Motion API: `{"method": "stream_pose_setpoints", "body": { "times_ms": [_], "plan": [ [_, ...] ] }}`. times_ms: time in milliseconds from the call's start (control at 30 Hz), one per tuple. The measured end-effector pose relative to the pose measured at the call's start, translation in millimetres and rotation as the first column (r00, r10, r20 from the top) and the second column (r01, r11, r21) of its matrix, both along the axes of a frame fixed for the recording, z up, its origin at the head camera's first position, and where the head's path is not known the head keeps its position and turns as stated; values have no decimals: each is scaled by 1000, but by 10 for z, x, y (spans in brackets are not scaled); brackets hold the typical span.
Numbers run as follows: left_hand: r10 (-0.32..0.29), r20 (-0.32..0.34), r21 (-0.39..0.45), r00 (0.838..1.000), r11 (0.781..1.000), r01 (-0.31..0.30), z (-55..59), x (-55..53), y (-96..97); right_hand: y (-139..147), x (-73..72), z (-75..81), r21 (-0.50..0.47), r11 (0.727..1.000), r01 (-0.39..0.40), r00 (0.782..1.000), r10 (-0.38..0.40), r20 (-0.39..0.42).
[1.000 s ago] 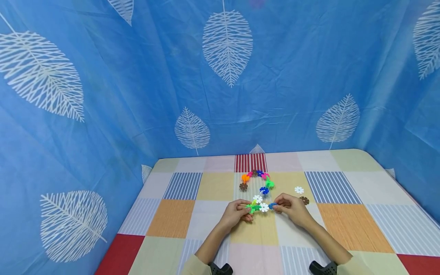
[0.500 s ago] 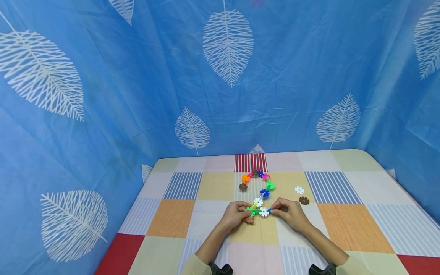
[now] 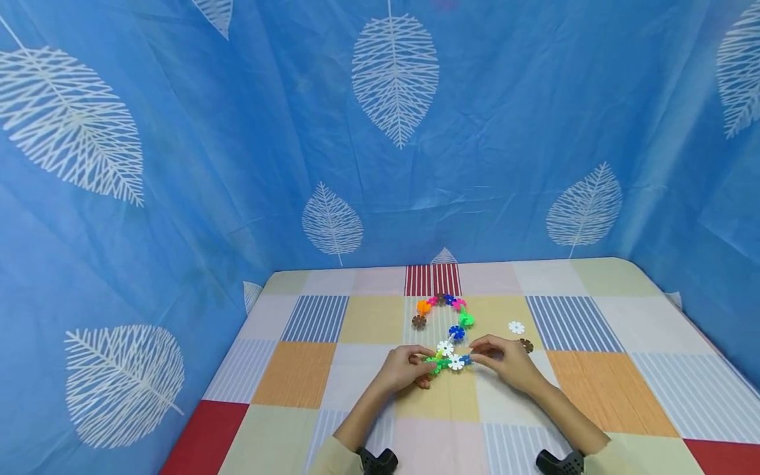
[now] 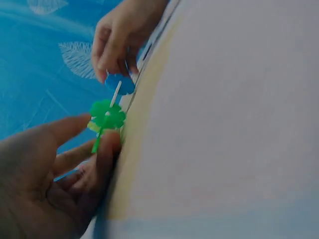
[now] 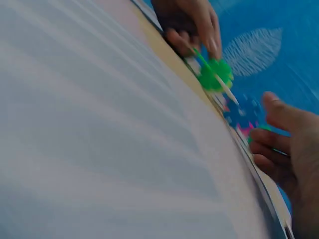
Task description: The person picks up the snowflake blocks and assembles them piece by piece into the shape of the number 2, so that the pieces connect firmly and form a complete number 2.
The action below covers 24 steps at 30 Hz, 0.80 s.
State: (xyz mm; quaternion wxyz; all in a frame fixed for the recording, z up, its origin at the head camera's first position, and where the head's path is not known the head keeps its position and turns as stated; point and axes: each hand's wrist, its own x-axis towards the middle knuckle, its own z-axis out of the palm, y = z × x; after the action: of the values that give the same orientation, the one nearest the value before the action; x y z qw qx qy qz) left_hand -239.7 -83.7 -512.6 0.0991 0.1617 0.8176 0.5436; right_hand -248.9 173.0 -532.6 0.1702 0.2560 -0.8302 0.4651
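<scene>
My left hand [image 3: 402,369] pinches a green snowflake disc [image 4: 105,115] at the near end of a chain of interlocking plastic snowflake discs. A white disc [image 3: 456,362] joins the green one, and a blue disc [image 5: 241,113] sits at its right side. Beside that blue disc, my right hand [image 3: 510,365] has its thumb and fingers spread apart, with nothing between them in the right wrist view. From the hands, the chain curves away over the table through another white disc [image 3: 445,347], a dark blue disc [image 3: 456,332] and a green disc [image 3: 466,320] to a brown end disc [image 3: 419,322].
To the right of the chain lie a loose white disc [image 3: 516,327] and a loose brown disc [image 3: 526,345], the latter partly behind my right hand. A patchwork cloth [image 3: 439,439] covers the table. Blue leaf-printed curtains [image 3: 475,132] enclose its back and sides.
My right hand pinched the blue disc and moved it left against the white disc; now its fingers have come off it. My left hand keeps its pinch on the green disc.
</scene>
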Motion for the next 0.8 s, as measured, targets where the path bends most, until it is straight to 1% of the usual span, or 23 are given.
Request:
{"method": "stream_pose_setpoints", "body": {
  "times_ms": [33, 67, 100, 133, 167, 200, 233, 267, 300, 333, 367, 400, 433, 467, 500, 533, 567, 600, 633, 667, 700, 767, 800],
  "plan": [
    [16, -85, -93, 996, 995, -24, 22, 0, -6, 69, -35, 13, 19, 998, 58, 998, -57, -21],
    [35, -180, -174, 983, 983, -66, 45, -1, -6, 143, -73, 30, 40, 991, 129, 991, -127, -48],
    [44, -293, -246, 955, 962, -120, 68, -4, 4, 220, -115, 46, 66, 977, 201, 978, -196, -76],
    [42, -408, -299, 912, 938, -177, 89, -9, 26, 297, -155, 58, 100, 957, 272, 960, -263, -94],
    [26, -516, -338, 856, 912, -231, 106, -14, 60, 369, -196, 68, 139, 934, 329, 943, -318, -100],
    [-4, -605, -356, 796, 896, -267, 119, -18, 107, 436, -232, 78, 185, 912, 366, 930, -355, -94],
    [-44, -678, -368, 734, 885, -287, 128, -21, 165, 492, -265, 86, 232, 893, 384, 923, -376, -82],
    [-97, -732, -384, 675, 876, -290, 131, -26, 226, 537, -294, 92, 275, 880, 387, 921, -384, -68],
    [-158, -767, -410, 622, 866, -286, 127, -28, 288, 568, -318, 98, 308, 872, 380, 922, -384, -49],
    [-213, -782, -441, 586, 854, -278, 117, -26, 352, 590, -328, 100, 325, 870, 370, 924, -382, -28],
    [-261, -784, -474, 564, 837, -273, 100, -24, 407, 598, -334, 103, 325, 874, 362, 925, -380, -9],
    [-295, -778, -504, 555, 820, -270, 79, -19, 451, 590, -328, 109, 312, 881, 355, 926, -378, 11],
    [-320, -769, -530, 553, 803, -273, 55, -15, 484, 570, -313, 116, 288, 891, 352, 927, -375, 26],
    [-333, -761, -548, 557, 790, -276, 27, -15, 507, 539, -289, 123, 253, 907, 337, 931, -362, 57],
    [-336, -755, -555, 563, 784, -277, 3, -15, 521, 498, -258, 130, 200, 930, 310, 936, -335, 106],
    [-335, -752, -555, 567, 787, -271, -21, -18, 527, 451, -219, 136, 135, 952, 274, 942, -295, 163],
    [-331, -749, -548, 574, 796, -256, -43, -22, 529, 401, -176, 142, 60, 971, 233, 943, -241, 229],
    [-323, -748, -535, 579, 810, -239, -61, -27, 529, 349, -129, 148, -16, 983, 185, 940, -172, 296],
    [-315, -749, -517, 582, 828, -218, -78, -35, 527, 301, -83, 149, -90, 986, 140, 927, -98, 361],
    [-309, -752, -500, 582, 843, -199, -94, -47, 525, 257, -38, 148, -163, 981, 105, 906, -26, 422],
    [-304, -756, -485, 580, 856, -182, -109, -58, 523, 216, 4, 147, -222, 971, 84, 885, 30, 465],
    [-298, -763, -461, 574, 873, -160, -129, -76, 528, 152, 76, 143, -292, 954, 67, 850, 99, 518],
    [-295, -768, -454, 569, 877, -159, -138, -86, 532, 130, 104, 140, -303, 951, 65, 841, 112, 530]
  ]
}}
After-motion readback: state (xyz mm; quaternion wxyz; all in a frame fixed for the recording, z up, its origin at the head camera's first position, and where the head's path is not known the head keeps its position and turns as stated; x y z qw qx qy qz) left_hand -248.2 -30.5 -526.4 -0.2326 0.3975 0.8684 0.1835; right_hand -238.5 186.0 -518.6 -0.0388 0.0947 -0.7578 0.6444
